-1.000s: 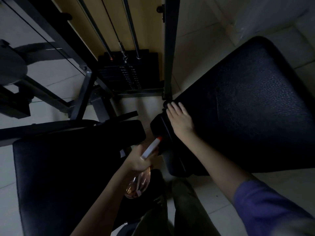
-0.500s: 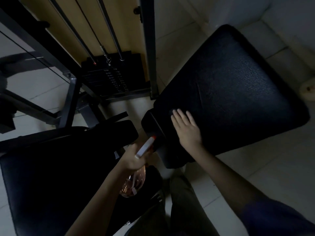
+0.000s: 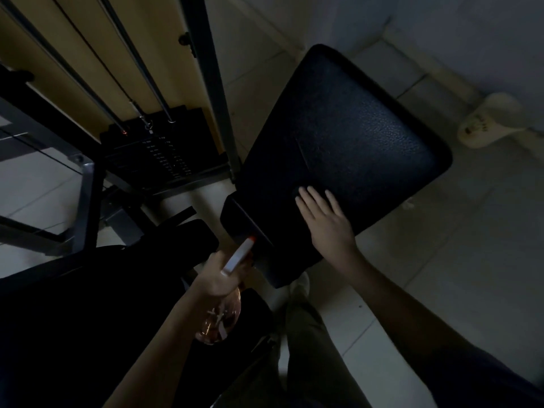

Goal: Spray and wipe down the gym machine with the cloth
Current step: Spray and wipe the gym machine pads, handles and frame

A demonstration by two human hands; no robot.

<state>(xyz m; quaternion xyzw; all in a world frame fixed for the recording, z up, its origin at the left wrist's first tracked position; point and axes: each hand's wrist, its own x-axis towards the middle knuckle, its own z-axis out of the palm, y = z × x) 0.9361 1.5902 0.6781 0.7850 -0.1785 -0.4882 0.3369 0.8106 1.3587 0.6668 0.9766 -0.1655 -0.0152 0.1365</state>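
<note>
GYM CORNER, DIM LIGHT: We see a person's right hand (image 3: 326, 222) laid flat, fingers straight, on the near end of a black padded seat (image 3: 353, 134); whether anything lies under the palm we cannot tell in this light. The left hand (image 3: 216, 275) grips the neck of a clear spray bottle (image 3: 219, 322), its white nozzle (image 3: 238, 257) pointing at the seat's near edge, just beside it. Behind the seat stands the machine's weight stack (image 3: 159, 151). A pale slipper (image 3: 491, 122) lies on the tiled floor (image 3: 471, 260), well apart.
</note>
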